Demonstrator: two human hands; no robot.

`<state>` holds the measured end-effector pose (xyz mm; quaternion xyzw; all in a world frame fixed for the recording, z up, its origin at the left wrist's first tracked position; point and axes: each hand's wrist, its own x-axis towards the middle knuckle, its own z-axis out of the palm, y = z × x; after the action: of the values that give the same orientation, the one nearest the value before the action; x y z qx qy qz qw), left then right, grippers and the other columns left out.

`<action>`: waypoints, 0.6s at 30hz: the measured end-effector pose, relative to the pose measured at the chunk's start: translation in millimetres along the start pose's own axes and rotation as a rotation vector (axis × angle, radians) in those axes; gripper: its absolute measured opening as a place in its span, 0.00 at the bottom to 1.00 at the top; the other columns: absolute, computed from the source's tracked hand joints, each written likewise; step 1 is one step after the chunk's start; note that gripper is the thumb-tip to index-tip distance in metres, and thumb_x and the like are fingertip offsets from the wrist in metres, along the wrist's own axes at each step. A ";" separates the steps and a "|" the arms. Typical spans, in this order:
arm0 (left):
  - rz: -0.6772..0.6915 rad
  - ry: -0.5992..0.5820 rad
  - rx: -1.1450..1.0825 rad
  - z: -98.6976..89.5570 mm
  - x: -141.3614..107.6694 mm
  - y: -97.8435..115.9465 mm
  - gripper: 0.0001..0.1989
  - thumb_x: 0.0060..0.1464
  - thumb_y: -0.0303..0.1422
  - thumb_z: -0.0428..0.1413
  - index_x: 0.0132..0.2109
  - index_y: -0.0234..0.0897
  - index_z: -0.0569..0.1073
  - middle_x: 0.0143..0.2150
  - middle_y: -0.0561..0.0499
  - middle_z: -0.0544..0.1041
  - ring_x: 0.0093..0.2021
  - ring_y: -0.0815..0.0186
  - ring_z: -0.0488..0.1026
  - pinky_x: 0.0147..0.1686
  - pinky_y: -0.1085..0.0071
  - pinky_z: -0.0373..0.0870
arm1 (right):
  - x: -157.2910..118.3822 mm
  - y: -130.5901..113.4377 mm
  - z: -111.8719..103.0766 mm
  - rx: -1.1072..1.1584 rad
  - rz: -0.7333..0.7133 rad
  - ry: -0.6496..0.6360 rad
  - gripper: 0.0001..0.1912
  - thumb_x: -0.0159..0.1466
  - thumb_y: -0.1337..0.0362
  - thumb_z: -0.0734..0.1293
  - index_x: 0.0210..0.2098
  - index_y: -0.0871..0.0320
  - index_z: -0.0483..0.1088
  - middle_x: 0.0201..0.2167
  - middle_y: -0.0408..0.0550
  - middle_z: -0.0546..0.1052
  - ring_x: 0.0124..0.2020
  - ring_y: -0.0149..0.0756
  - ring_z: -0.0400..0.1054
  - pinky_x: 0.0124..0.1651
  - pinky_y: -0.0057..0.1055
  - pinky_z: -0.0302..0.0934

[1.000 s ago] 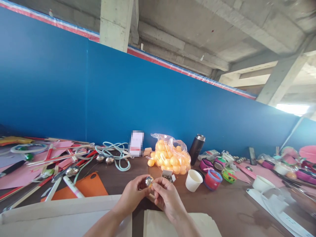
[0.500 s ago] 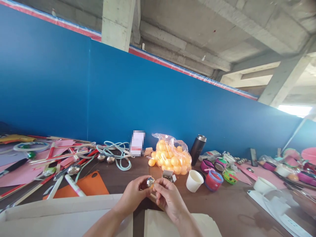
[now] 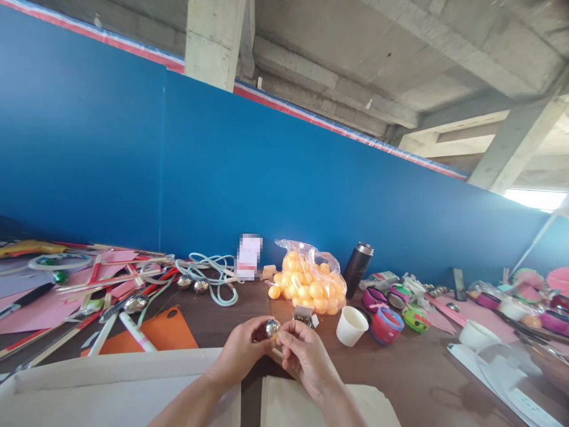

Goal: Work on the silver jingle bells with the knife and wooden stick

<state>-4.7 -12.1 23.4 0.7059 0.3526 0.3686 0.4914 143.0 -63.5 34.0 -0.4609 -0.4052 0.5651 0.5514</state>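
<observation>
Between the fingers of my left hand (image 3: 246, 347) is a shiny silver jingle bell (image 3: 272, 327), held just above the table's front part. My right hand (image 3: 306, 354) is pinched closed against the bell's right side; an orange bit shows at its fingertips, too small to name. Behind the hands stands a small open box (image 3: 304, 316) with dark little pieces in it. A white paper cup (image 3: 351, 326) is to the right of my right hand. Beneath my wrists lie cream-coloured paper sheets (image 3: 329, 409).
A clear bag of orange balls (image 3: 306, 284) and a black bottle (image 3: 359, 270) stand at the back. Left lie pale blue cord (image 3: 217, 279), an orange sheet (image 3: 169, 332), markers and sticks. Colourful wristbands (image 3: 386, 325) are at right. A blue partition (image 3: 267, 166) closes the back.
Both hands keep nearly the same hold on the bell. The whole view has shifted very slightly.
</observation>
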 end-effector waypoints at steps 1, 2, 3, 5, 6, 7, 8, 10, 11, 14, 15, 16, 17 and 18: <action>0.001 0.002 -0.002 0.1 0.1 -0.3 0.21 0.42 0.41 0.55 0.44 0.36 0.73 0.35 0.52 0.76 0.34 0.66 0.69 0.33 0.75 0.63 | -0.1 -0.2 0.2 -0.006 0.000 0.001 0.13 0.53 0.58 0.71 0.28 0.60 0.65 0.15 0.35 0.69 0.13 0.20 0.59 0.19 0.18 0.49; 0.000 0.002 -0.002 0.1 0.1 -0.5 0.21 0.42 0.41 0.55 0.44 0.36 0.73 0.35 0.52 0.76 0.34 0.66 0.69 0.33 0.75 0.63 | -0.1 -0.4 0.2 -0.011 -0.001 0.001 0.13 0.54 0.58 0.70 0.28 0.60 0.65 0.15 0.35 0.69 0.13 0.20 0.59 0.19 0.18 0.50; -0.001 0.002 -0.002 0.0 0.1 -0.5 0.21 0.42 0.41 0.55 0.44 0.36 0.73 0.35 0.52 0.76 0.34 0.66 0.69 0.33 0.75 0.63 | -0.1 -0.5 0.2 -0.016 -0.003 0.001 0.13 0.54 0.59 0.70 0.28 0.60 0.65 0.15 0.35 0.69 0.13 0.20 0.59 0.19 0.18 0.50; -0.001 0.000 -0.005 -0.2 -0.2 0.0 0.21 0.42 0.41 0.56 0.44 0.36 0.74 0.34 0.52 0.76 0.34 0.66 0.69 0.33 0.75 0.63 | -0.1 -0.4 0.0 -0.029 -0.004 0.001 0.12 0.54 0.59 0.70 0.28 0.60 0.65 0.15 0.35 0.68 0.13 0.20 0.59 0.20 0.19 0.51; 0.000 -0.003 -0.009 -0.4 -0.3 0.4 0.21 0.42 0.41 0.56 0.43 0.36 0.74 0.34 0.52 0.76 0.34 0.66 0.69 0.33 0.75 0.63 | 0.1 -0.1 -0.2 -0.037 -0.005 0.000 0.12 0.54 0.59 0.70 0.28 0.60 0.64 0.15 0.35 0.68 0.13 0.20 0.59 0.19 0.19 0.51; -0.001 -0.007 -0.014 -0.6 -0.5 0.9 0.21 0.42 0.41 0.56 0.43 0.36 0.74 0.34 0.52 0.76 0.34 0.66 0.69 0.33 0.75 0.63 | 0.3 0.4 -0.4 -0.046 -0.007 0.001 0.12 0.54 0.59 0.70 0.28 0.60 0.64 0.15 0.35 0.68 0.13 0.20 0.59 0.19 0.19 0.51; -0.004 -0.012 -0.019 -0.7 -0.6 1.3 0.21 0.42 0.41 0.56 0.43 0.35 0.74 0.34 0.52 0.76 0.33 0.66 0.69 0.32 0.75 0.63 | 0.5 1.1 -0.7 -0.056 -0.011 0.001 0.12 0.55 0.59 0.69 0.28 0.60 0.64 0.15 0.35 0.68 0.13 0.21 0.59 0.19 0.19 0.51; -0.012 -0.027 -0.034 -0.7 -0.7 1.7 0.21 0.42 0.42 0.57 0.43 0.35 0.74 0.34 0.52 0.76 0.33 0.66 0.69 0.32 0.75 0.63 | 1.3 2.9 -1.5 -0.076 -0.023 0.001 0.12 0.55 0.58 0.69 0.27 0.60 0.64 0.15 0.35 0.68 0.13 0.21 0.60 0.20 0.20 0.53; -0.018 -0.034 -0.042 -0.6 -0.6 1.6 0.21 0.42 0.42 0.57 0.43 0.35 0.74 0.33 0.52 0.76 0.33 0.66 0.69 0.32 0.75 0.63 | 1.7 3.9 -2.0 -0.085 -0.030 0.001 0.12 0.55 0.58 0.69 0.28 0.60 0.64 0.15 0.35 0.68 0.14 0.22 0.60 0.20 0.20 0.54; -0.035 -0.056 -0.074 -0.3 -0.4 1.1 0.21 0.41 0.41 0.57 0.43 0.35 0.74 0.32 0.52 0.75 0.32 0.67 0.68 0.31 0.75 0.63 | 2.3 6.7 -3.7 -0.113 -0.049 -0.002 0.12 0.55 0.59 0.69 0.29 0.60 0.64 0.16 0.35 0.68 0.15 0.23 0.61 0.21 0.22 0.57; -0.041 -0.064 -0.084 -0.4 -0.3 1.0 0.22 0.41 0.41 0.57 0.43 0.34 0.74 0.32 0.52 0.75 0.32 0.67 0.68 0.31 0.75 0.63 | 2.2 7.4 -4.2 -0.122 -0.054 -0.001 0.11 0.56 0.59 0.68 0.29 0.60 0.64 0.16 0.35 0.68 0.15 0.23 0.61 0.22 0.23 0.57; -0.049 -0.074 -0.094 -0.6 -0.3 0.9 0.22 0.41 0.41 0.57 0.43 0.34 0.74 0.32 0.52 0.75 0.31 0.67 0.68 0.31 0.75 0.63 | 1.9 7.9 -4.7 -0.131 -0.058 0.000 0.11 0.56 0.59 0.68 0.29 0.60 0.64 0.16 0.35 0.68 0.15 0.24 0.61 0.22 0.23 0.58; -0.055 -0.086 -0.103 -1.0 -0.3 0.8 0.22 0.41 0.41 0.57 0.43 0.34 0.74 0.31 0.52 0.75 0.31 0.68 0.68 0.31 0.75 0.63 | 1.6 8.1 -5.1 -0.140 -0.061 0.001 0.11 0.56 0.59 0.68 0.30 0.59 0.64 0.16 0.35 0.68 0.15 0.24 0.61 0.22 0.23 0.58; -0.060 -0.097 -0.112 -1.4 -0.3 0.8 0.21 0.41 0.40 0.57 0.42 0.34 0.74 0.30 0.52 0.75 0.30 0.68 0.68 0.31 0.75 0.63 | 1.2 8.2 -5.4 -0.149 -0.063 0.001 0.11 0.56 0.59 0.68 0.30 0.59 0.64 0.16 0.35 0.68 0.15 0.24 0.62 0.22 0.23 0.58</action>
<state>-5.9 -12.0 24.4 0.6834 0.3282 0.3380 0.5576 146.2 -63.1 24.7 -0.4877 -0.4604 0.5155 0.5333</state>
